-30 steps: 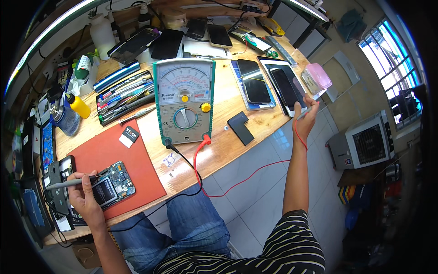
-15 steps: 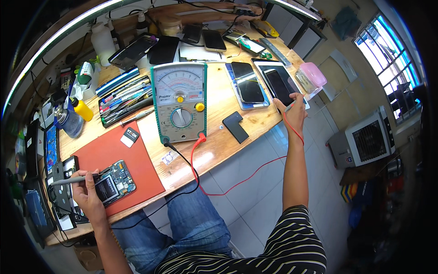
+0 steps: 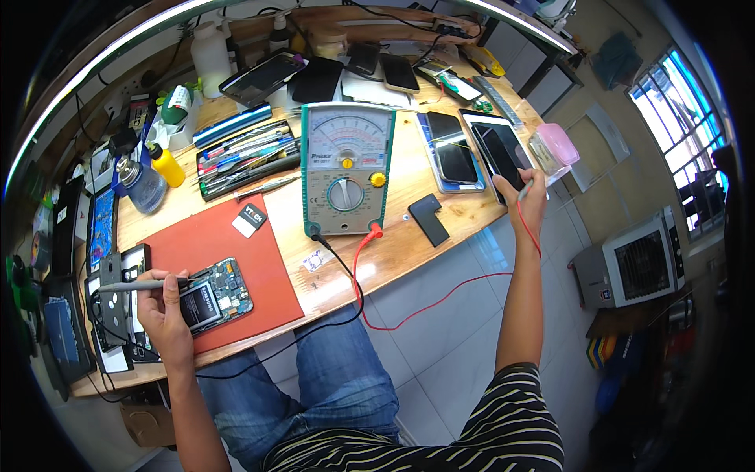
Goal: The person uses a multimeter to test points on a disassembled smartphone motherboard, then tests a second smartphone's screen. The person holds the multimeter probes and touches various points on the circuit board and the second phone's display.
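My left hand (image 3: 167, 315) is closed round a grey test probe (image 3: 126, 287), its dark tip reaching the top edge of an opened phone (image 3: 230, 289). That phone's green circuit board and its battery (image 3: 200, 305) lie bare on an orange-red mat (image 3: 271, 275). My right hand (image 3: 528, 200) grips the near end of a dark phone (image 3: 497, 149), which lies over a white-framed tablet (image 3: 470, 118). A second probe with a red lead (image 3: 448, 297) is tucked in the same hand. Both leads run to a green-edged analog multimeter (image 3: 348, 169) standing beyond the mat.
Left of the meter is a tray of pens and tools (image 3: 248, 157), with a yellow bottle (image 3: 165, 164) beside it. Another black phone (image 3: 454, 149) and a small black L-shaped part (image 3: 429, 220) lie to the right. A pink-lidded box (image 3: 557, 145) stands at the table's right end.
The whole view has shifted, so the table and its things appear farther right. My hands keep the same hold on the probes and the dark phone.
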